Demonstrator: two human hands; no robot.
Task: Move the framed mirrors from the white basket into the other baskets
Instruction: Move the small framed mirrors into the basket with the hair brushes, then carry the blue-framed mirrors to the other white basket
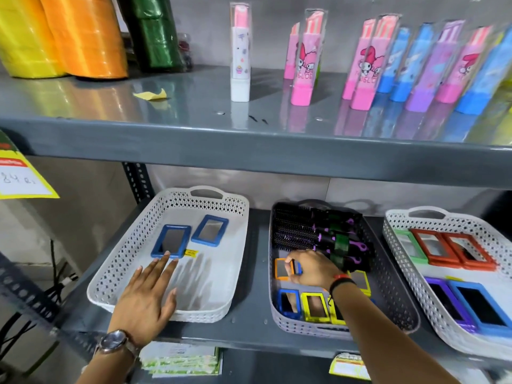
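A white perforated basket (130, 245) on the lower shelf holds two blue framed mirrors: one (171, 241) near its middle and another (210, 230) behind it. My left hand (146, 297) lies flat and open inside this basket, fingertips touching the nearer blue mirror's front edge. My right hand (310, 268) reaches into the middle grey basket (388, 275), its fingers closed on a small blue mirror (297, 268) beside an orange framed mirror (282, 269). In front of them lie a blue mirror (288, 303) and a yellow one (315, 306).
Black hairbrushes (318, 231) fill the back of the middle basket. A third white basket (407, 261) at the right holds green, orange, purple and blue mirrors. The upper shelf (249, 145) overhangs, carrying pink and blue boxes and ribbon rolls. Price tags hang at the left.
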